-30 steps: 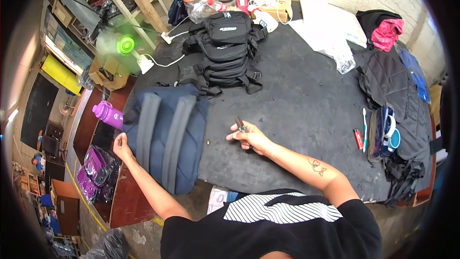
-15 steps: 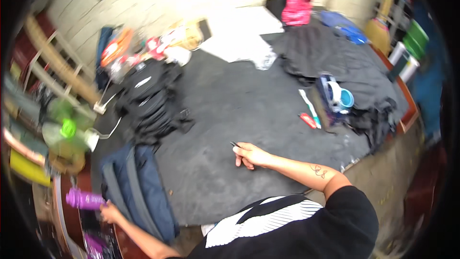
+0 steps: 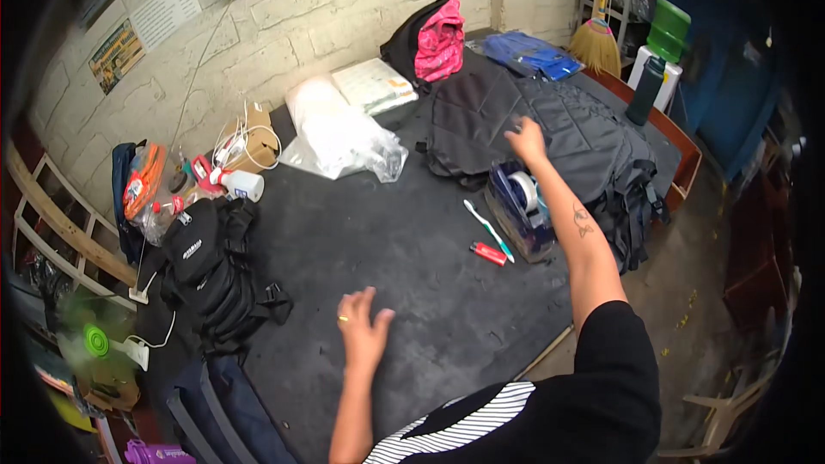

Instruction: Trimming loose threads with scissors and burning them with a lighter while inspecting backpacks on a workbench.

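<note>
My right hand (image 3: 526, 140) is stretched out above a black backpack (image 3: 577, 120), just beyond a dark tape dispenser (image 3: 522, 232) with a roll of tape. Its fingers look loosely bent and apart, and I see nothing held in them. Over the near part of the dark tabletop (image 3: 378, 241), my left hand (image 3: 363, 331) has its fingers spread and holds nothing. A toothbrush (image 3: 490, 232) and a red lighter-like item (image 3: 488, 253) lie left of the dispenser. At the lower left edge a purple bottle (image 3: 159, 452) lies on its side.
A black bag (image 3: 206, 262) and a blue backpack (image 3: 228, 408) lie along the left side. White plastic packages (image 3: 344, 133) and a pink-and-black bag (image 3: 438, 43) are toward the wall. A spinning green fan (image 3: 96, 341) stands far left; a dark bottle (image 3: 646, 90) is far right.
My left hand has let go of the purple bottle and moved right over the table. My right hand has moved up and right; the dark pen-like item it held no longer shows.
</note>
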`<state>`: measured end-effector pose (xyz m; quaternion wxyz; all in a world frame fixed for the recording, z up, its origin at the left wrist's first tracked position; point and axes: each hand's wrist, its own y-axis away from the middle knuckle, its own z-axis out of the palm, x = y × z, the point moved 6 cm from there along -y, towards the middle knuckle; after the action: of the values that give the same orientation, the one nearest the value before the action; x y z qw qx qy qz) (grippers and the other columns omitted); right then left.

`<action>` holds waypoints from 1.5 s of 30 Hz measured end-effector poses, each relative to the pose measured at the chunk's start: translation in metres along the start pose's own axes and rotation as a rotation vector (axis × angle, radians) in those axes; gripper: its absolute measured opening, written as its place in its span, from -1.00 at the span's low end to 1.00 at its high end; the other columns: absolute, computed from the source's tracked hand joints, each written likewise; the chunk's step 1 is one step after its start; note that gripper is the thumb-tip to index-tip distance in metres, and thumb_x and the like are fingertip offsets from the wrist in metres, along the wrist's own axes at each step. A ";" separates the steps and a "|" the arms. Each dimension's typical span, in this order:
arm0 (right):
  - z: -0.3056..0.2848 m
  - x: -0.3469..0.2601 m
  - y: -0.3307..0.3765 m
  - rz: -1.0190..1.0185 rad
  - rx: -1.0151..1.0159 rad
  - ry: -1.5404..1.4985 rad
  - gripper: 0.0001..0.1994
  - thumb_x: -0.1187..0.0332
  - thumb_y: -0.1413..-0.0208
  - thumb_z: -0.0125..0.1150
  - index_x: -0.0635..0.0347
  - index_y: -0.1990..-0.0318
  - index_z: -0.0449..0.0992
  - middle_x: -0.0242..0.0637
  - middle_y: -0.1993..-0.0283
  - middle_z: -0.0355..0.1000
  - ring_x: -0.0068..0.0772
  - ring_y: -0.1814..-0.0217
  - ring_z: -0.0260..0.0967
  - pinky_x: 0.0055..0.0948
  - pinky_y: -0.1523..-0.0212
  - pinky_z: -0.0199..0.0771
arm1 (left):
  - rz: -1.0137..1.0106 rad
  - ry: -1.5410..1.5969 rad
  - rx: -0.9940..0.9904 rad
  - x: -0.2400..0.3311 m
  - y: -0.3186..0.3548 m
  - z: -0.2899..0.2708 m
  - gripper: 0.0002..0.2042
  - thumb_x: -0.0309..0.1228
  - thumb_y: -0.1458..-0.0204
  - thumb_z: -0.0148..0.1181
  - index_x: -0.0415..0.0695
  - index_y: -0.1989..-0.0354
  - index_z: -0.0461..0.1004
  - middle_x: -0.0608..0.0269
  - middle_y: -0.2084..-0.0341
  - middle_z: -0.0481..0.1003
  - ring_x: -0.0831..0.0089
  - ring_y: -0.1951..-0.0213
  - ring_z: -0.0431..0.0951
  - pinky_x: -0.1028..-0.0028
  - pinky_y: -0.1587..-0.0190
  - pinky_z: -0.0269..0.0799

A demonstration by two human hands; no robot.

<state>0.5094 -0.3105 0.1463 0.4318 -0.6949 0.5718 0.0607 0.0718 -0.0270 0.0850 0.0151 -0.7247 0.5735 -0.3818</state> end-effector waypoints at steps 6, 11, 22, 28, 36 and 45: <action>0.018 0.092 -0.014 0.646 -0.237 0.108 -0.41 0.13 0.26 0.45 0.33 0.08 0.45 0.02 -0.05 0.38 -0.01 -0.16 0.31 -0.20 -0.11 0.36 | -0.071 -0.309 -0.161 0.005 0.016 0.048 -0.48 -0.09 0.03 0.17 0.02 -0.13 0.34 -0.03 -0.12 0.21 0.00 -0.24 0.06 -0.08 -0.22 -0.17; 0.062 0.089 -0.053 0.627 -0.244 -0.131 -0.41 0.27 0.36 0.40 0.32 0.05 0.46 -0.01 0.05 0.46 -0.14 -0.02 0.42 -0.30 -0.02 0.39 | -0.048 -0.272 -0.169 0.010 0.010 0.049 -0.47 -0.08 0.03 0.17 0.00 -0.12 0.34 -0.01 -0.10 0.23 0.02 -0.24 0.06 -0.06 -0.22 -0.16; 0.033 -0.356 0.137 -0.567 -0.406 -0.327 -0.72 0.54 0.22 0.12 0.29 0.25 0.32 0.07 0.32 0.38 0.14 0.27 0.42 -0.08 0.26 0.46 | -0.494 0.836 0.314 -0.051 0.012 0.025 -0.44 -0.02 -0.18 -0.13 -0.19 -0.20 0.19 0.08 0.00 0.34 0.27 -0.06 0.35 0.35 -0.16 0.16; 0.066 -0.371 0.278 -0.756 -1.095 -0.759 -0.52 0.08 0.26 0.37 0.30 0.30 0.45 0.05 0.28 0.44 0.02 0.21 0.43 -0.19 0.15 0.40 | -0.750 1.556 0.392 -0.111 -0.002 -0.006 -0.50 -0.12 -0.16 -0.02 -0.03 -0.22 0.11 0.04 0.06 0.33 0.25 0.03 0.40 0.18 0.03 0.40; 0.089 -0.225 0.150 -0.207 -0.678 -0.750 -0.84 0.46 0.19 0.23 0.29 0.39 0.48 -0.22 0.42 0.48 -0.32 0.33 0.47 -0.40 0.28 0.42 | -0.288 -0.100 0.742 -0.063 -0.006 -0.093 -0.51 -0.54 0.01 0.14 -0.13 -0.15 0.23 0.18 0.24 0.38 0.38 0.22 0.40 0.50 0.14 0.33; 0.135 -0.218 0.231 -0.373 -0.838 -0.314 -0.42 0.27 0.32 0.46 0.09 0.04 0.38 -0.12 0.09 0.28 -0.09 0.09 0.38 -0.24 0.06 0.39 | -0.341 -0.287 -0.183 -0.048 -0.058 0.027 -0.50 -0.36 0.22 0.31 0.03 -0.01 0.43 0.00 0.29 0.35 0.00 0.12 0.36 0.20 0.07 0.34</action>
<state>0.2953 -0.0524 0.0664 0.1994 -0.8820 0.2917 0.3118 0.1325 0.0219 0.0667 -0.0340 -0.8561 0.4671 -0.2184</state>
